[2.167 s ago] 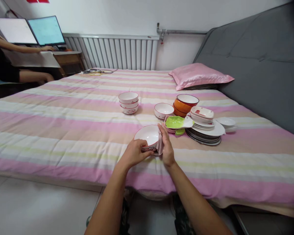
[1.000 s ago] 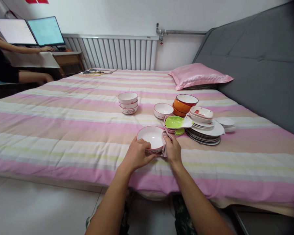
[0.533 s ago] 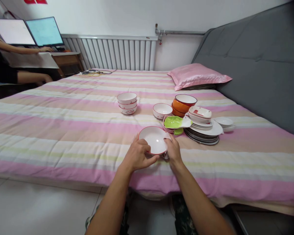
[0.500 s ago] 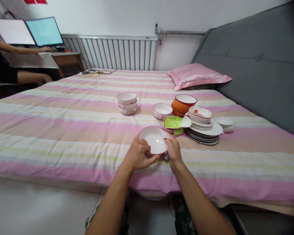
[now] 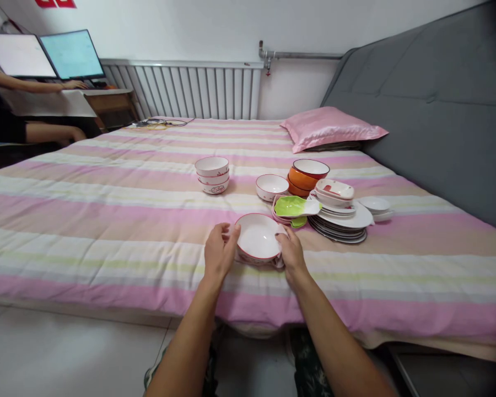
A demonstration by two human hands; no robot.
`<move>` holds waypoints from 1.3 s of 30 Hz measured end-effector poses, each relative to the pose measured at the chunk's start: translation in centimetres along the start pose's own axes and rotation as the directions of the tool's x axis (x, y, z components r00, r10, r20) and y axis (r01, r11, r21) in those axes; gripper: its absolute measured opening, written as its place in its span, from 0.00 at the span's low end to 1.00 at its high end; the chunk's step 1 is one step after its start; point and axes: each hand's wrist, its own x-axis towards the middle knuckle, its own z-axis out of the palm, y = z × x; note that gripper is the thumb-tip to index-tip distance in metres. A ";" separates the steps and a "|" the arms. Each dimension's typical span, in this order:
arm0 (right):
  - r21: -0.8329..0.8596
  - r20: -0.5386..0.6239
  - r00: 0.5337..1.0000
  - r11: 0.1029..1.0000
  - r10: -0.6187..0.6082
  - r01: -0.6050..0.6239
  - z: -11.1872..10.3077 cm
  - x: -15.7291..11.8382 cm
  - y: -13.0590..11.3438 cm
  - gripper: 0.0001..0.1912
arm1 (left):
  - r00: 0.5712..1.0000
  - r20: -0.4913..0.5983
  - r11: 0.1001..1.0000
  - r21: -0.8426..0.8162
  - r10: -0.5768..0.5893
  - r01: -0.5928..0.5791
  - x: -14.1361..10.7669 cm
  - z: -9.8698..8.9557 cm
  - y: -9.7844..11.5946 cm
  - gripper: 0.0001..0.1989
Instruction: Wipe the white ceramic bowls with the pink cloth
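Note:
A white bowl point(image 5: 258, 236) with a red rim sits near the front of the bed, tilted slightly towards me. My right hand point(image 5: 292, 255) grips its right side, thumb over the rim, with a bit of pale cloth point(image 5: 279, 261) bunched under the fingers. At the left side is my left hand point(image 5: 221, 249), fingers loosely curved and apart, its thumb close to the rim; whether it touches cannot be made out. Just beyond the bowl lie green leaf-shaped dishes point(image 5: 290, 206) and another white bowl point(image 5: 271, 187).
A stack of white bowls point(image 5: 213, 175) stands at the left. Orange bowls point(image 5: 303, 177), stacked plates point(image 5: 339, 229), a rectangular dish point(image 5: 334, 189) and small white dishes point(image 5: 376, 207) are grouped right. Farther back lie a pink pillow point(image 5: 330, 128) and cables point(image 5: 161, 122). A person point(image 5: 8, 105) sits at monitors.
My left hand has moved from the bowl's front rim to its left side, and its fingers have spread. My right hand keeps its grip on the right side.

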 end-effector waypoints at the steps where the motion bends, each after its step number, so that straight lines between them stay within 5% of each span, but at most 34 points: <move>1: 0.008 -0.014 0.999 0.999 0.046 -0.046 0.0 0.0 0.0 0.18 | 0.997 0.049 0.998 0.006 -0.067 0.066 0.1 0.0 -0.2 0.27; 5: 0.029 -0.067 0.991 0.993 0.113 -0.111 0.3 0.0 0.1 0.20 | 0.977 0.178 0.989 0.106 -0.121 0.103 0.1 -0.1 -0.2 0.27; 16: 0.009 -0.275 0.958 0.997 -0.075 0.080 0.2 -0.2 0.3 0.23 | 0.933 0.301 0.976 0.150 -0.199 0.160 0.1 -0.1 -0.8 0.17; 22: 0.136 -0.276 0.961 0.988 -0.032 0.072 0.4 -0.6 -0.3 0.21 | 0.924 0.327 0.978 0.128 -0.199 0.166 0.1 -0.1 -1.1 0.16; 27: 0.049 -0.231 0.966 0.990 -0.117 0.132 0.2 -0.5 -0.1 0.21 | 0.872 0.415 0.963 0.052 -0.260 0.263 -0.1 0.1 -1.3 0.18; 33: -0.032 -0.123 0.964 0.972 -0.236 0.234 0.4 -0.7 -0.4 0.20 | 0.864 0.434 0.958 -0.005 -0.255 0.285 -0.2 0.2 -1.3 0.18; 39: 0.138 -0.201 0.965 0.970 -0.169 0.199 0.6 -0.1 -0.5 0.15 | 0.867 0.433 0.963 0.011 -0.248 0.270 -0.2 0.1 -1.3 0.15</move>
